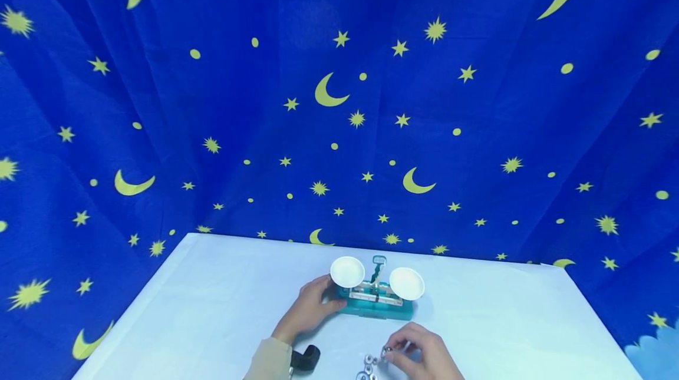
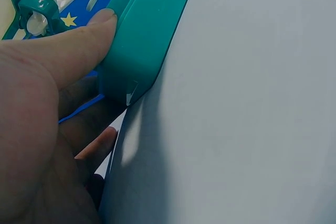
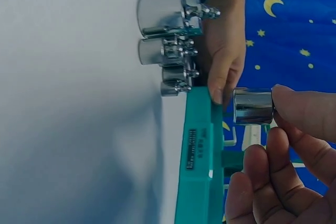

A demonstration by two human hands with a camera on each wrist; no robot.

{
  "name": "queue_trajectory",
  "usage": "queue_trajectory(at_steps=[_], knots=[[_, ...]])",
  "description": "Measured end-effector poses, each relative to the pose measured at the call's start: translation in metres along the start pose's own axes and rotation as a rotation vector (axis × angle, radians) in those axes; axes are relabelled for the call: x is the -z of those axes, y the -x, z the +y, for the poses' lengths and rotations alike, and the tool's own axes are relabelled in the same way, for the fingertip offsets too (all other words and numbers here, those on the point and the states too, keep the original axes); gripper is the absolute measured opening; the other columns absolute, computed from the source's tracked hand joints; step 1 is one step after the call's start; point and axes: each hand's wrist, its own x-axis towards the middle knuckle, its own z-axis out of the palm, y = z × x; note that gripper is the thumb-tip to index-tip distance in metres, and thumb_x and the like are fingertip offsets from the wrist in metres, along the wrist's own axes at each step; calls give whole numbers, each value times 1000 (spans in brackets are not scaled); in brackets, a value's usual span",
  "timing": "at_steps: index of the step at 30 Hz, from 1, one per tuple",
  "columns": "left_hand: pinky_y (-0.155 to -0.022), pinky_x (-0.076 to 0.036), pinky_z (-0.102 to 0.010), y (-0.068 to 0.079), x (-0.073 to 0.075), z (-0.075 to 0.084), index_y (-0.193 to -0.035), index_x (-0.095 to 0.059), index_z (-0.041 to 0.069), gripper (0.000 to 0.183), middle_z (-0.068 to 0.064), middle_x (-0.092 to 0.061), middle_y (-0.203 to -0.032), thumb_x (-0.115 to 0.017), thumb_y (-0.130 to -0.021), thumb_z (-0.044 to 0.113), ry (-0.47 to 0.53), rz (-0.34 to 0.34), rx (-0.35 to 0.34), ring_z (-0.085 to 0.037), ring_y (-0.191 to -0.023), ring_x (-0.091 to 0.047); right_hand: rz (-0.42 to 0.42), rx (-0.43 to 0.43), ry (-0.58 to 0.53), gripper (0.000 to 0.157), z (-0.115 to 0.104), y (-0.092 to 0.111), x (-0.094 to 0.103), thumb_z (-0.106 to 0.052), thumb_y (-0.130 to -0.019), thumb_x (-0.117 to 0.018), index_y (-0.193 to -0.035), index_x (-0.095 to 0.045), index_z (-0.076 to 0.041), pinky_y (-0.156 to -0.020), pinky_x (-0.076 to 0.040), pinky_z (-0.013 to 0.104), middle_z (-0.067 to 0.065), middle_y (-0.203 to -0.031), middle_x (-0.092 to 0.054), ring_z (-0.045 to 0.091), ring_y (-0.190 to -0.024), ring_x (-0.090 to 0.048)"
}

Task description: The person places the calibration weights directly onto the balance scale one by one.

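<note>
A green balance scale (image 1: 376, 307) with two white pans stands on the table. My left hand (image 1: 313, 304) grips the left end of its base. In the left wrist view the thumb (image 2: 100, 32) lies on the green base (image 2: 144, 35), with the other fingers around its far side. My right hand (image 1: 421, 352) pinches a shiny cylindrical metal weight (image 3: 253, 106) between thumb and fingertips, raised off the table in front of the scale. Several other knobbed metal weights (image 3: 163, 14) of different sizes stand grouped on the table just left of the right hand.
The white tabletop (image 1: 493, 321) extends to both sides of the scale. Behind it hangs a blue curtain (image 1: 286, 132) with yellow moons and stars. A black strapped device (image 1: 306, 359) sits at the left wrist.
</note>
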Motion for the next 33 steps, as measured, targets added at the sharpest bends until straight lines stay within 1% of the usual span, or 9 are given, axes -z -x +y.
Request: queue_trajectory(at_steps=[4,11,14,17,21,27,33], knots=[[-114,-25,-67,0,0,0,-142,-52,-1,67,-20,-53,-145,-73,-91,37,-5,6,-24,-41,-137,-45,23,2,16,15,-1,-1,2,-30,-91,-75,-97,-72,-17,-69,-52,23,-8,-90,-65,3,-81,-57],[-114,-25,-67,-1,1,0,-142,-53,0,66,-18,-54,-145,-73,-91,37,-4,7,-30,-40,-138,-45,65,35,53,14,-6,-2,5,-32,-91,-74,-97,-72,-20,-70,-53,23,-12,-90,-66,1,-81,-56],[-113,-25,-67,-1,1,0,-142,-53,0,65,-19,-54,-145,-73,-92,37,2,4,-26,-40,-137,-45,77,39,57,13,-8,-2,6,-32,-91,-74,-97,-72,-20,-71,-53,23,-12,-90,-65,2,-82,-57],[-114,-24,-67,-1,1,0,-143,-53,1,65,-17,-53,-146,-72,-92,37,3,-3,-5,-39,-138,-44,91,46,59,12,-11,-3,7,-32,-92,-74,-96,-72,-22,-73,-54,23,-13,-90,-65,2,-83,-57],[-115,-24,-65,-1,1,0,-143,-54,2,64,-16,-53,-147,-72,-92,37,4,-6,12,-38,-139,-44,124,84,51,9,-12,-3,8,-31,-91,-74,-96,-72,-23,-74,-55,24,-13,-90,-65,2,-84,-58],[-115,-24,-66,-1,1,0,-142,-54,2,64,-16,-53,-146,-72,-92,37,6,-6,12,-38,-139,-44,196,148,51,7,-15,-4,10,-28,-90,-77,-93,-72,-23,-72,-56,26,-13,-90,-65,3,-83,-59],[-115,-25,-65,-1,0,-1,-142,-54,2,65,-16,-53,-146,-72,-92,37,10,-4,14,-38,-139,-44,242,142,69,6,-19,-6,11,-29,-89,-77,-89,-72,-27,-73,-57,26,-15,-88,-65,4,-82,-60]])
